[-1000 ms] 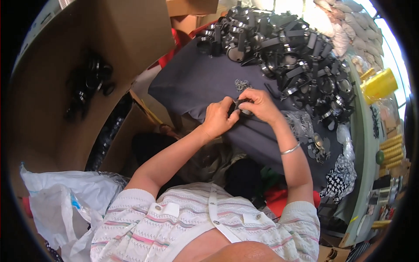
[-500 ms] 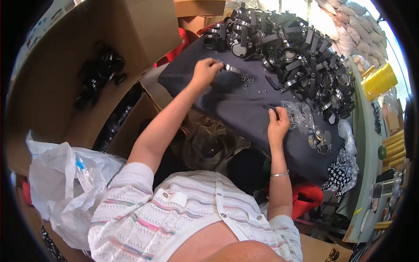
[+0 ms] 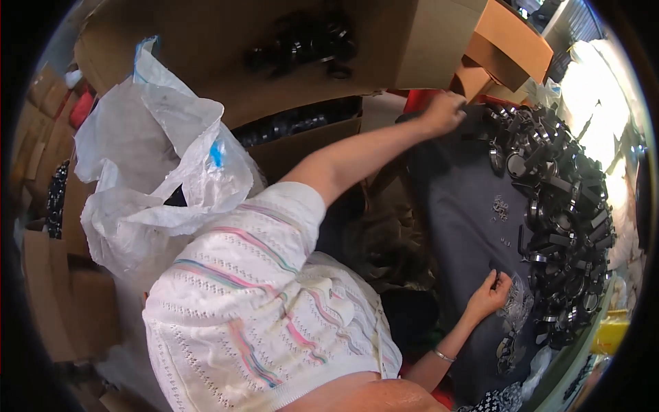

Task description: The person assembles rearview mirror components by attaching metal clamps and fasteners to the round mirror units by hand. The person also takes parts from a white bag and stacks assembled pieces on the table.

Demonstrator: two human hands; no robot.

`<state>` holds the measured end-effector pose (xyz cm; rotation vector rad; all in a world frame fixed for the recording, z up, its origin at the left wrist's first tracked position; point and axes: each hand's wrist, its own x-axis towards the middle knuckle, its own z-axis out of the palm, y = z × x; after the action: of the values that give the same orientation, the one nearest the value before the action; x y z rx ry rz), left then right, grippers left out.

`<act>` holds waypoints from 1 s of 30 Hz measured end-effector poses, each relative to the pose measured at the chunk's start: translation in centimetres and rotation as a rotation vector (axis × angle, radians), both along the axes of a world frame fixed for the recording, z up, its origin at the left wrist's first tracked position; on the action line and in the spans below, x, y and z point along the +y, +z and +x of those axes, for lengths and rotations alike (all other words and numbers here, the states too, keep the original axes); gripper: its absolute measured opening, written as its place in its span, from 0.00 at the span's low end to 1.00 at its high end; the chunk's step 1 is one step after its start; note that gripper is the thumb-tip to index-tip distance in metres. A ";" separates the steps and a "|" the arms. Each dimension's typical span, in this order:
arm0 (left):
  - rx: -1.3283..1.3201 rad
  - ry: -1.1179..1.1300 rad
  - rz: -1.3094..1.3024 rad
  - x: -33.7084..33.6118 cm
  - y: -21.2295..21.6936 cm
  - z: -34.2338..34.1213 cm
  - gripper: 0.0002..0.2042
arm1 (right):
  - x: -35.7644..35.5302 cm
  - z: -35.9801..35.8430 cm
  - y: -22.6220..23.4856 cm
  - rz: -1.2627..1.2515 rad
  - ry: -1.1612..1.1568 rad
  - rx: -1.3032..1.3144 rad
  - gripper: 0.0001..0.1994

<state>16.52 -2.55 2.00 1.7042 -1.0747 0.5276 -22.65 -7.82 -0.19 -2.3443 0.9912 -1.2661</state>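
My left hand (image 3: 445, 114) is stretched out over the far left corner of the dark cloth-covered table (image 3: 449, 199), beside the cardboard flaps. Its fingers are curled closed; what they hold is blurred and hidden. Close to the near part of the table, my right hand (image 3: 490, 296) pinches a small dark strip (image 3: 498, 277) between thumb and fingers. By it lies a clear plastic bag (image 3: 518, 302) with small metal parts (image 3: 506, 351) at its near end. Farther up the cloth sits a little cluster of small silver pieces (image 3: 500, 208).
A large heap of black-strapped wristwatches (image 3: 559, 206) covers the table's right side. A big cardboard box (image 3: 384, 55) with dark watches (image 3: 309, 42) inside stands at the far left. Nearer is a white plastic sack (image 3: 165, 172). A folded carton (image 3: 511, 44) rises behind the table.
The view has swung to the left. My left hand, earlier holding a silver-cased watch over the cloth, has moved to the table's far left corner. My right hand keeps pinching the dark strip.
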 end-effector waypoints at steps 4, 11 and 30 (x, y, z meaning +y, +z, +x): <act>-0.061 0.387 0.087 7.7 -2.0 7.3 0.14 | -0.2 0.0 0.0 0.004 -0.033 0.018 0.07; 0.343 0.518 0.441 19.2 -12.9 19.7 0.17 | 0.0 0.4 -0.1 0.085 -0.078 0.064 0.14; 1.454 -1.308 -0.491 15.3 6.4 6.5 0.14 | 4.3 4.3 3.1 -0.218 0.087 0.052 0.11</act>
<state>23.02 12.76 8.36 0.3458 -0.5818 -1.0687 -18.34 -3.53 2.88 -2.5650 0.7916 -1.3460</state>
